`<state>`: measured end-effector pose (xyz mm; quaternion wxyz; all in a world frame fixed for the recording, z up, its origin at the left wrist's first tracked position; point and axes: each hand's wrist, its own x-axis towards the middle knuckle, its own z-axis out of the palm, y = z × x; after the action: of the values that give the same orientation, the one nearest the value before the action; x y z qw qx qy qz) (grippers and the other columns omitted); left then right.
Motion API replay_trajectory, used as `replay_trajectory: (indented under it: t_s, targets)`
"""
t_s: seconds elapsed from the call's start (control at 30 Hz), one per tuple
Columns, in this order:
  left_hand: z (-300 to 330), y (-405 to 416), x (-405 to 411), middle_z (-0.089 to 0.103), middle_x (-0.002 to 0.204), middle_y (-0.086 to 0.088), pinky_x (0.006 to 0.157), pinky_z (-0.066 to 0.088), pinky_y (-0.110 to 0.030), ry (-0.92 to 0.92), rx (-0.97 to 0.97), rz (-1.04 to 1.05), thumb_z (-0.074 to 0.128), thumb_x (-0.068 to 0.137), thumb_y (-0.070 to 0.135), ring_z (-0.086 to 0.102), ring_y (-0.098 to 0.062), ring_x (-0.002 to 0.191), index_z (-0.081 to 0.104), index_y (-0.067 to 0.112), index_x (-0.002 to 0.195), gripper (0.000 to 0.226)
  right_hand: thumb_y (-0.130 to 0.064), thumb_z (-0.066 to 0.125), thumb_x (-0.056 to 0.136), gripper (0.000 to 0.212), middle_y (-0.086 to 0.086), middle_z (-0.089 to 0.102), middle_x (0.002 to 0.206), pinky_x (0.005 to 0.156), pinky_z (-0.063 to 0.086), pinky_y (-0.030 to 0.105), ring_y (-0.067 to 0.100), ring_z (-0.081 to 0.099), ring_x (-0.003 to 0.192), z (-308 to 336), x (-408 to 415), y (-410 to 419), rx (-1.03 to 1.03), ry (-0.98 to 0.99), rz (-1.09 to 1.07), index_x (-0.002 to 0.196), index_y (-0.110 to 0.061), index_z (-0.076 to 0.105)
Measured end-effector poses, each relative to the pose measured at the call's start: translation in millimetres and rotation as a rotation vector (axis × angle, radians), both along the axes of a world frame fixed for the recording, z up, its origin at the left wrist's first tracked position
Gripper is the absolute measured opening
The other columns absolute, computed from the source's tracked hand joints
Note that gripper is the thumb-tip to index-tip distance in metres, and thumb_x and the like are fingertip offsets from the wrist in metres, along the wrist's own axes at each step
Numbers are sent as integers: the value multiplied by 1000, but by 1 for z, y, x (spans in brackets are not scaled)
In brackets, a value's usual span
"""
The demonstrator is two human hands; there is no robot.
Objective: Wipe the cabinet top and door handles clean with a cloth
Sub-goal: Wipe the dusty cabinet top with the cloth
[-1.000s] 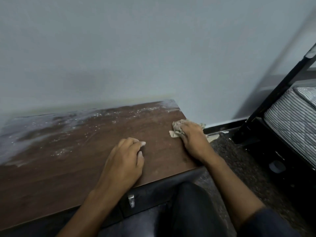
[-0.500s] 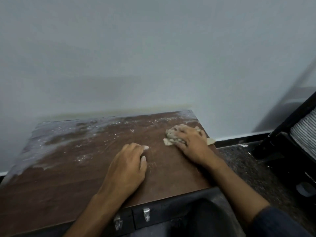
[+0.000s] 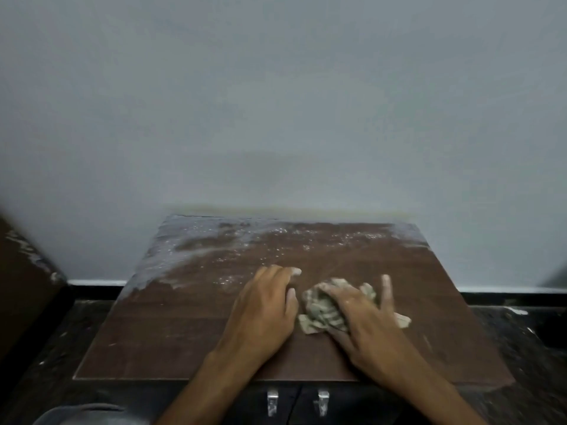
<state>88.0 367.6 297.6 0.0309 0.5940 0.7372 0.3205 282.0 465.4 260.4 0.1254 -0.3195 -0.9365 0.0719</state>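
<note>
The brown wooden cabinet top [image 3: 190, 329] fills the lower middle of the head view, with white dust and specks across its far and left parts. My right hand [image 3: 365, 317] presses a crumpled pale cloth [image 3: 322, 311] onto the top, fingers curled into it and the little finger stretched out. My left hand [image 3: 264, 311] rests palm down on the wood just left of the cloth, fingers bent at the tips. Two small metal door handles [image 3: 272, 401] [image 3: 322, 401] show on the dark cabinet front below the near edge.
A plain grey-white wall [image 3: 276, 102] rises right behind the cabinet. Dark speckled floor [image 3: 527, 342] lies on both sides. A brown panel [image 3: 21, 286] with chipped white marks stands at the far left.
My right hand has dragged the cloth from the right edge toward the middle, close beside my left hand. The view swung left, so the bed frame at the right is gone.
</note>
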Motion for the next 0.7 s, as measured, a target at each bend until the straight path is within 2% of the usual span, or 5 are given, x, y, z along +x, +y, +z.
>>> replay_trajectory:
  t_s: [0.1, 0.2, 0.47, 0.6, 0.7]
  targets:
    - [-1, -16, -16, 58, 121, 12, 97, 39, -18, -3, 3, 34, 51, 96, 24, 49, -3, 113, 58, 25, 127, 32, -50, 33, 96, 51, -6, 53, 149, 116, 4, 68, 25, 37, 147, 2, -13, 36, 39, -86, -139, 137, -32, 58]
    - [-1, -24, -26, 56, 123, 12, 99, 41, -22, 5, -1, 76, 48, 97, 25, 48, -4, 115, 55, 25, 131, 34, -44, 31, 103, 51, 1, 35, 160, 121, 13, 55, 25, 17, 154, -1, -59, 44, -70, -72, -172, 149, -23, 43]
    - [-11, -55, -54, 48, 96, 15, 83, 46, -25, 17, -9, 165, 51, 93, 23, 45, -4, 91, 58, 26, 104, 14, -44, 32, 94, 57, -5, 45, 154, 123, 19, 45, 17, 28, 148, -5, -121, -27, -243, 72, 273, 145, -25, 50]
    - [-22, -71, -75, 58, 109, 10, 93, 48, -29, 8, -3, 259, 57, 91, 19, 53, -8, 102, 63, 23, 117, 27, -33, 45, 93, 48, 1, 51, 149, 118, 26, 47, 25, 37, 144, -4, -143, 7, -206, 105, -16, 138, -22, 58]
    - [-24, -70, -84, 58, 121, 0, 101, 41, -27, -21, 56, 357, 60, 87, 8, 52, -15, 113, 62, 15, 123, 37, -22, 47, 96, 42, 2, 52, 144, 111, 26, 45, 26, 36, 140, 0, -180, -40, -182, 137, 54, 137, -23, 57]
